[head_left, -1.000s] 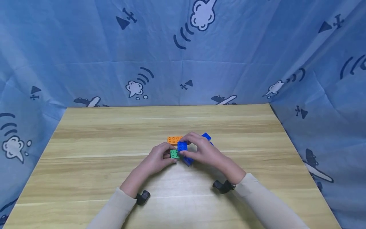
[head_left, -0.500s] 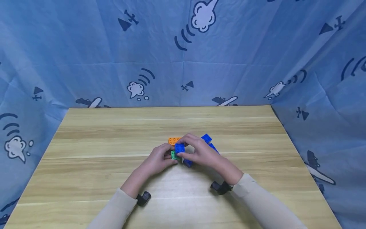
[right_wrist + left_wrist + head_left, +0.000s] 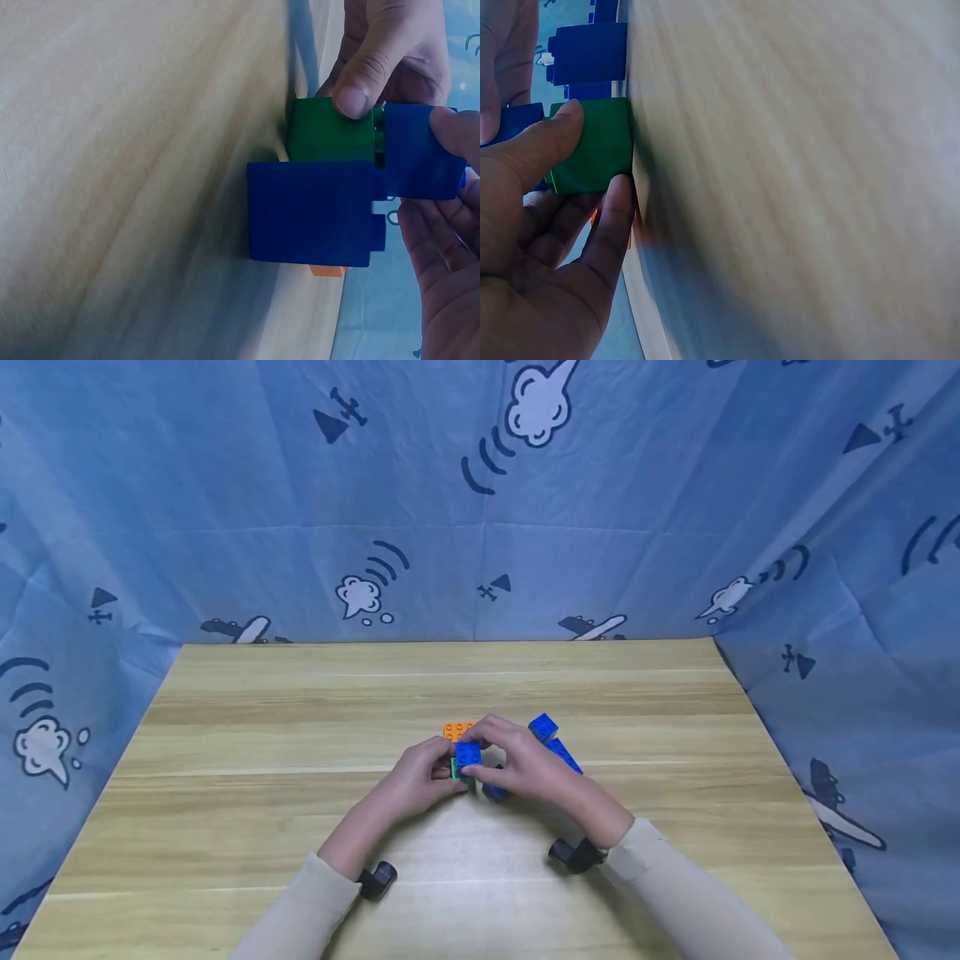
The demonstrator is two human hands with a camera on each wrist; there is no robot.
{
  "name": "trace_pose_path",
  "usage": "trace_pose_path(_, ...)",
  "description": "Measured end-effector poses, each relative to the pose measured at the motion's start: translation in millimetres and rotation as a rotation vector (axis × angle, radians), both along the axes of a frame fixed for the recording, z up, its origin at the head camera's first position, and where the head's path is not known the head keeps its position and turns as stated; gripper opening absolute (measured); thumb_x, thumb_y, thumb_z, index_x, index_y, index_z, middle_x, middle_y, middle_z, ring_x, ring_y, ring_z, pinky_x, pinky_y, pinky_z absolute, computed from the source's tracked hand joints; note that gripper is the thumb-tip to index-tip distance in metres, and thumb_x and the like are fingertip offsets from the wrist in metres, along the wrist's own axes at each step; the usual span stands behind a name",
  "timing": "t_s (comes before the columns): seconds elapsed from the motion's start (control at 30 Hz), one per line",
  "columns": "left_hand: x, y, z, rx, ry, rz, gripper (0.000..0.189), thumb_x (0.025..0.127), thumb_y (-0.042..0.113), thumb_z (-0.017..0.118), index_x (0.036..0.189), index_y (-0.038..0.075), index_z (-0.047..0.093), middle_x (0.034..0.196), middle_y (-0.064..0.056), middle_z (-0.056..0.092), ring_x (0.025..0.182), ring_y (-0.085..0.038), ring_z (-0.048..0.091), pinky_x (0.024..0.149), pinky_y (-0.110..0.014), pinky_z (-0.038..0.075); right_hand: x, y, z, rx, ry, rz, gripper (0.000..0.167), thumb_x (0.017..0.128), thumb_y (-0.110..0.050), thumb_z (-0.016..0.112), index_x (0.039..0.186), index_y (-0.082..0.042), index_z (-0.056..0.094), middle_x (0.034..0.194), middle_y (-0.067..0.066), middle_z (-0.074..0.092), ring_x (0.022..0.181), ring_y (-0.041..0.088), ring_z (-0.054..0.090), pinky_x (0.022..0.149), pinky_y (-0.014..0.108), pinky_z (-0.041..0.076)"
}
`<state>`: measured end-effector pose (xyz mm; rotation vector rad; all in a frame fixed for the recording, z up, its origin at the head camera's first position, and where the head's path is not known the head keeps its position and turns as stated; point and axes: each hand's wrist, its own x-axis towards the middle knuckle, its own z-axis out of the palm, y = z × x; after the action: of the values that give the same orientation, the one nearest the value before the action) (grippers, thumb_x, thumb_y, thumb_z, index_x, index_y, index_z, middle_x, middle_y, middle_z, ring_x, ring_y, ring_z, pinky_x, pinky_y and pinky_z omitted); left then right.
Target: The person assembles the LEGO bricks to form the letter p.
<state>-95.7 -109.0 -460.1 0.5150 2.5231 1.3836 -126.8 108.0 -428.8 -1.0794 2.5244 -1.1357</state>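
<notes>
My left hand (image 3: 420, 774) pinches a green building brick (image 3: 594, 146) between thumb and fingers, low at the tabletop. Right above it, my right hand (image 3: 521, 762) holds a small blue brick (image 3: 468, 753) by its sides. In the right wrist view the held blue brick (image 3: 420, 150) stands right at the green brick's studs, with a narrow gap showing between them. From overhead it covers most of the green brick (image 3: 454, 769). Another blue brick (image 3: 311, 212) stands beside the green one, partly under my right hand in the head view.
An orange brick (image 3: 457, 731) lies just behind the hands, partly hidden by the right fingers. Two more blue bricks, a small one (image 3: 543, 727) and a longer one (image 3: 564, 755), lie right of my right hand. The wooden table (image 3: 300, 710) meets a blue patterned curtain (image 3: 420, 485) at the back.
My right hand has shifted slightly left and toward me, bringing the blue brick from beside the green brick to over it. My left hand has kept its hold on the green brick.
</notes>
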Motion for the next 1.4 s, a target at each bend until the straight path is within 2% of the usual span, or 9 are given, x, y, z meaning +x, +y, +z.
trace_pose_path(0.33, -0.6, -1.0, -0.3, -0.052, 0.027, 0.000, 0.034, 0.090, 0.013, 0.083, 0.121, 0.007, 0.070, 0.112, -0.006, 0.071, 0.106, -0.017, 0.069, 0.098, -0.040, 0.062, -0.3, -2.6, -3.2, 0.006, -0.018, 0.026, 0.035, 0.096, -0.020, 0.078, 0.128, -0.011, 0.068, 0.121, 0.002, 0.068, 0.110, 0.016, 0.065, 0.100, 0.043, 0.062)
trace_pose_path(0.63, 0.3, -1.1, -1.3, -0.057, 0.023, 0.014, 0.036, 0.090, 0.012, 0.083, 0.123, 0.008, 0.070, 0.112, -0.006, 0.071, 0.107, -0.017, 0.069, 0.099, -0.038, 0.060, 0.5, -3.9, -2.9, 0.008, -0.017, 0.035, 0.034, 0.097, -0.021, 0.077, 0.128, -0.011, 0.067, 0.121, 0.002, 0.068, 0.110, 0.015, 0.064, 0.099, 0.043, 0.062)
trace_pose_path(1.03, 0.3, -0.4, -2.5, -0.049, 0.045, 0.007, 0.037, 0.090, 0.013, 0.082, 0.124, 0.007, 0.070, 0.114, -0.007, 0.072, 0.111, -0.020, 0.069, 0.101, -0.043, 0.061, 0.1, -4.4, -2.4, 0.036, -0.018, 0.043, 0.036, 0.097, -0.021, 0.076, 0.130, -0.010, 0.066, 0.124, 0.004, 0.068, 0.111, 0.017, 0.065, 0.100, 0.044, 0.062)
trace_pose_path(1.4, 0.8, -0.7, -3.2, -0.030, 0.031, 0.009, 0.037, 0.090, 0.013, 0.082, 0.125, 0.006, 0.070, 0.114, -0.008, 0.071, 0.111, -0.021, 0.071, 0.101, -0.039, 0.061, 1.6, -4.2, -5.0, 0.023, -0.008, 0.035, 0.037, 0.097, -0.022, 0.077, 0.130, -0.011, 0.066, 0.123, 0.003, 0.068, 0.112, 0.017, 0.065, 0.101, 0.044, 0.061)
